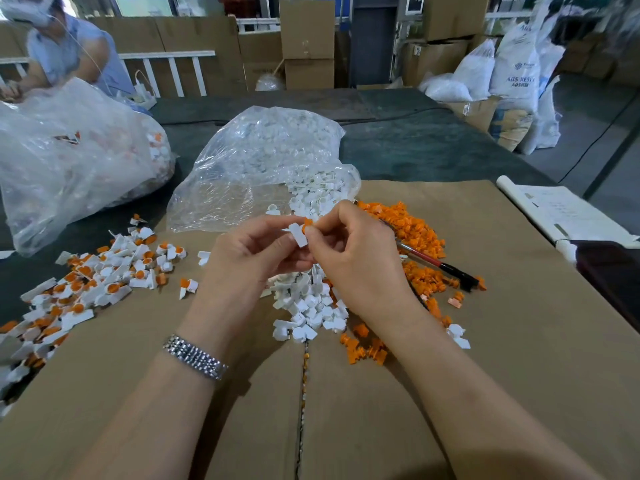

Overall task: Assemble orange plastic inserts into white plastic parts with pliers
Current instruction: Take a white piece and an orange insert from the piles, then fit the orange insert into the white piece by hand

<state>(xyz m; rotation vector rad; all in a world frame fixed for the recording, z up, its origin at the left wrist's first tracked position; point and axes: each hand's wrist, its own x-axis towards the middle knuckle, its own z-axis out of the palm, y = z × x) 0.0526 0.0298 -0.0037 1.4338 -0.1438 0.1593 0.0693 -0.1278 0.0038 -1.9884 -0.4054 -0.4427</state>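
I pinch the small white plastic part (298, 234) in my left hand (254, 251) above the tabletop, steadying it so my right hand (349, 251) fingertips can press the orange plastic insert (307, 224) into it.

A dark green bench (433, 150) holds a flat brown cardboard sheet (502, 341) and two clear bags (263, 161). White parts (311, 306), orange inserts (415, 230), finished pieces (86, 282), red-handled pliers (436, 263) and papers (564, 213) lie on the cardboard.
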